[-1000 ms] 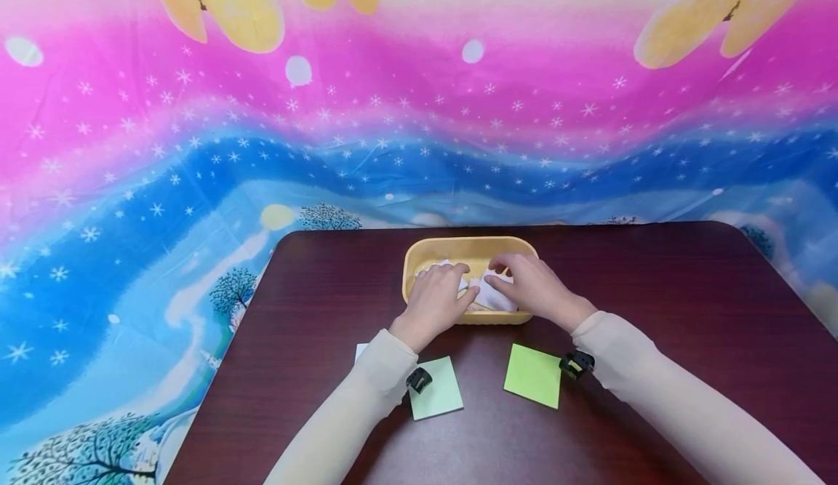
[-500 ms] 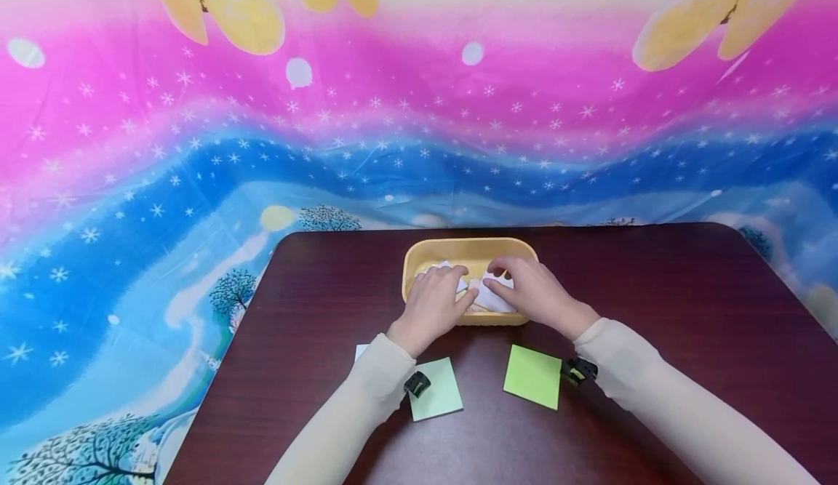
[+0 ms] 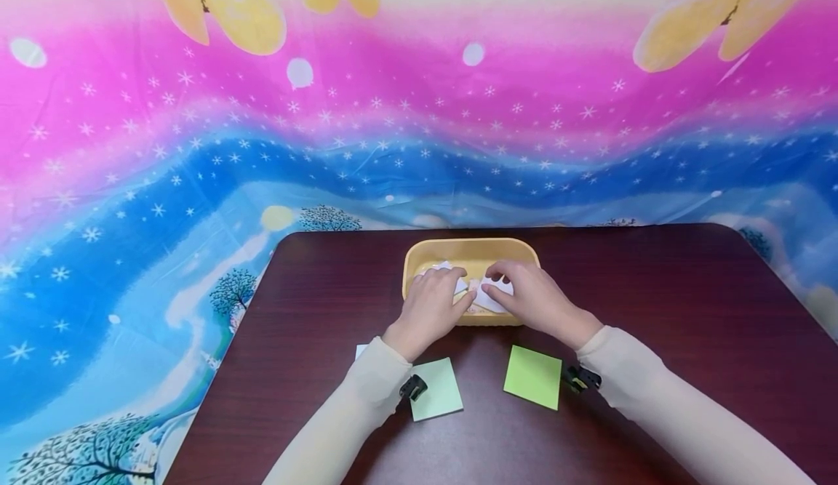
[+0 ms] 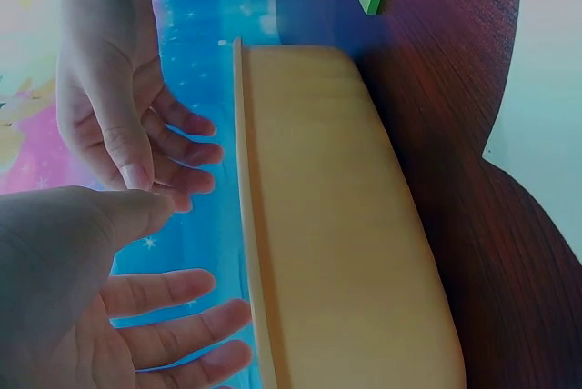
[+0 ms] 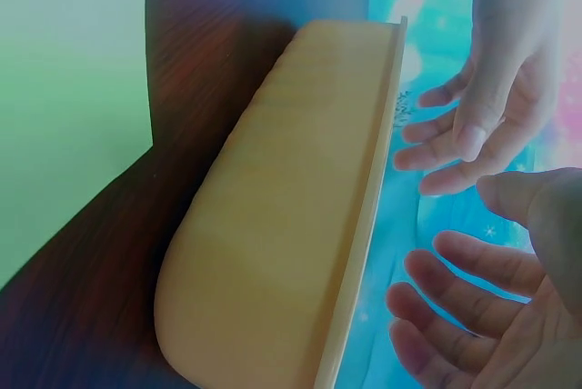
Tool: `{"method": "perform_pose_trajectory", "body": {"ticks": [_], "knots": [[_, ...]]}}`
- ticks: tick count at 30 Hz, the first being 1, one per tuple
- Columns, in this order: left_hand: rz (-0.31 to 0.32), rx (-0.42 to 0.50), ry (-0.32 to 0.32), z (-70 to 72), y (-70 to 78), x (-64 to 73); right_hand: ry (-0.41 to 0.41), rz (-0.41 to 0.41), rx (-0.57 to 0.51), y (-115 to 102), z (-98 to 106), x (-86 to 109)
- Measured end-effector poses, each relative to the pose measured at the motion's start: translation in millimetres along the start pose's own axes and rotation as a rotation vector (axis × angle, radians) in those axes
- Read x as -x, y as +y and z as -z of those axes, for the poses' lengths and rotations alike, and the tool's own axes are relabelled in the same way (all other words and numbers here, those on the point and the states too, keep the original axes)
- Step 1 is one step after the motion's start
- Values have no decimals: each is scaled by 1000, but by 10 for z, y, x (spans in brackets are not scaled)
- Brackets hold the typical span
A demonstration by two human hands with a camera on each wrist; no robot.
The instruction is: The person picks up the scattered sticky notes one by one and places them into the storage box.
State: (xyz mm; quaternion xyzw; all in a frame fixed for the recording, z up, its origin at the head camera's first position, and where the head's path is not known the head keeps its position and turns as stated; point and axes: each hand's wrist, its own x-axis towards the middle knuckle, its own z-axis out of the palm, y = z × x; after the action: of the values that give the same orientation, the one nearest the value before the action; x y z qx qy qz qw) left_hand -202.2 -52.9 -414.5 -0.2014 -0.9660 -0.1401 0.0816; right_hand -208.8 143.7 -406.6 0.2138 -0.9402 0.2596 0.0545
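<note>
Both hands hover over a yellow plastic basket (image 3: 487, 320) that stands near the far side of the table. My left hand (image 3: 427, 307) is above its left part, fingers spread and loosely bent, gripping nothing. On the other side, my right hand (image 3: 540, 299) holds nothing either, its fingers relaxed and curving inward. The thumbs point toward each other. Inside the basket lie white paper-like pieces (image 3: 495, 299), partly hidden by the hands. From the left wrist view, the fingers of both hands show bare above the basket wall (image 4: 327, 207).
On the dark wooden table (image 3: 655, 303), a pale green sticky-note pad (image 3: 441, 394) lies at front left and a bright green pad (image 3: 533, 377) at front right. A whitish corner (image 3: 360, 351) peeks out beside the left sleeve. A patterned cloth (image 3: 419, 121) hangs behind.
Both wrists have drawn slightly back and apart, the right hand shifting a little to the right. The basket and the pads stay where they were.
</note>
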Motion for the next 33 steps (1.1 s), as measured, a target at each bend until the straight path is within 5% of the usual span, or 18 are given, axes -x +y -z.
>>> {"method": "perform_pose_trajectory", "body": {"ticks": [33], "knots": [[-38,18,11,112,-17,185,28,74,-31,-145,-47,189]]}}
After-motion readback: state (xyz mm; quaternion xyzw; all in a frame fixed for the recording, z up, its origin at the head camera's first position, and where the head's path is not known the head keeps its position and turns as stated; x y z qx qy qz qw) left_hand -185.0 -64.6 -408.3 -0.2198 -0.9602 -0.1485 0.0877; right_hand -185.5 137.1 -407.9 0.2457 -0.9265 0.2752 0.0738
